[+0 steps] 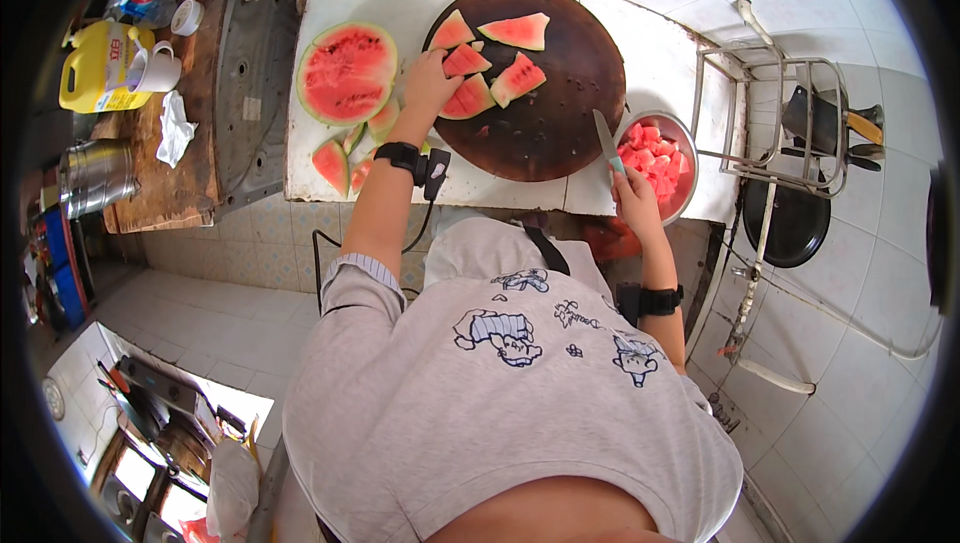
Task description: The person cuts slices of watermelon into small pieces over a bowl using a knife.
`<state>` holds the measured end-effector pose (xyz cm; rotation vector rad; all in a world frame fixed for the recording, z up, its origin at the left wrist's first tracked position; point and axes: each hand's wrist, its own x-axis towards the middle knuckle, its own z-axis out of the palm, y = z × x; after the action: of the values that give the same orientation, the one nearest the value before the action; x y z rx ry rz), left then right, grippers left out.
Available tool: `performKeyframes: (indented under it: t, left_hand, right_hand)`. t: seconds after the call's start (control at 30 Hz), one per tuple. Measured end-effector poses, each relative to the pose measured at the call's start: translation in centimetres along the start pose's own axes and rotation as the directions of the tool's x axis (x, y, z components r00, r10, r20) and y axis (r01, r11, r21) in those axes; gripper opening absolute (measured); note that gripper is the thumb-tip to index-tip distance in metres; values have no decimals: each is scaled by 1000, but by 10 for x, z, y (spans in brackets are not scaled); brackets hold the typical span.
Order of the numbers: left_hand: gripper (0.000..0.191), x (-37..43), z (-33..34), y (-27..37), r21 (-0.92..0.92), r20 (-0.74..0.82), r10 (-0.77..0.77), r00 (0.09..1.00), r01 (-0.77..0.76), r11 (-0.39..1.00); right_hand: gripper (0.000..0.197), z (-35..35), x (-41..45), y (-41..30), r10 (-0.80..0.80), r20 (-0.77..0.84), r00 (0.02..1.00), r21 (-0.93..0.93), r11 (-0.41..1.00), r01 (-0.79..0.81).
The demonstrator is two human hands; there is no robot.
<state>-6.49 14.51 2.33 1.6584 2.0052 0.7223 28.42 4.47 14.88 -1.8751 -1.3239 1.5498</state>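
My left hand (431, 81) reaches over the left edge of a round dark cutting board (555, 130), its fingers at a watermelon piece (466, 60); whether they grip it is hard to tell. Several other watermelon wedges (517, 80) lie around it on the board. In my right hand (636, 199) is a kitchen knife (607, 139) with a pale green handle, its blade over the board's right edge. A metal bowl (691, 194) of watermelon chunks (652, 159) stands beside that hand. Left of the board rests a cut watermelon half (347, 74), with rind pieces and wedges (331, 166) below it.
A metal rack (776, 122) with cleavers (814, 119) is on the right wall, above a black pan (787, 224). At left, a wooden counter (150, 190) holds a yellow jug (94, 66), a white mug (157, 68) and a steel pot (96, 177). A metal sink edge (255, 92) adjoins the white counter.
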Motion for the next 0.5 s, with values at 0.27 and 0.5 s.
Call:
performKeyframes:
  t: [0.27, 0.5]
  left_hand:
    - [44, 7, 9, -10, -157, 34, 61, 998, -55, 986]
    - [32, 14, 13, 3, -727, 38, -88, 995, 88, 680]
  right_hand:
    - [23, 14, -9, -8, 65, -24, 998, 42, 997, -64]
    - [24, 38, 7, -22, -28, 9, 1000, -62, 998, 29]
